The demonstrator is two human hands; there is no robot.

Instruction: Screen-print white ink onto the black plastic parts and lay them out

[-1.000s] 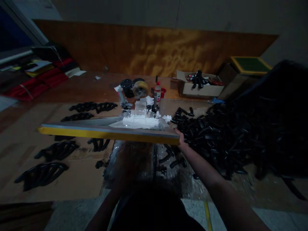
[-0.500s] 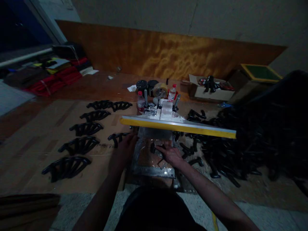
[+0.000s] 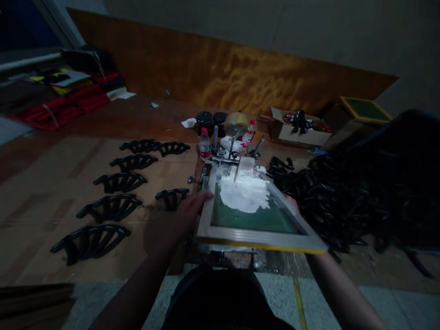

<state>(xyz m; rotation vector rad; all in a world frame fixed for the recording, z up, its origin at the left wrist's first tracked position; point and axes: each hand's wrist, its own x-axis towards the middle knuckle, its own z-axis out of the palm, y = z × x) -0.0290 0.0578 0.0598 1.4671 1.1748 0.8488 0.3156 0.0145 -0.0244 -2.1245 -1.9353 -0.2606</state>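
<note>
A silk-screen frame (image 3: 254,236) with green mesh (image 3: 240,219) and a thick patch of white ink (image 3: 245,195) lies low and slightly tilted over the printing stand in front of me. My left hand (image 3: 192,208) holds its left side, fingertips at the metal edge. My right hand (image 3: 293,204) is at the right side, its fingers partly hidden by the frame. To the left of my left hand sits a small group of black handle-like parts (image 3: 172,198). The base under the frame is mostly covered.
Rows of black parts (image 3: 120,183) lie on cardboard (image 3: 44,197) at left; a big heap of them (image 3: 330,197) is at right. Behind the stand are bottles (image 3: 204,144), dark jars (image 3: 204,119) and a tape roll (image 3: 236,120). An open carton (image 3: 302,135) stands back right.
The screen frame has swung down from its raised position, showing its mesh and white ink. My right hand has left the black part on the base and moved to the frame's right side.
</note>
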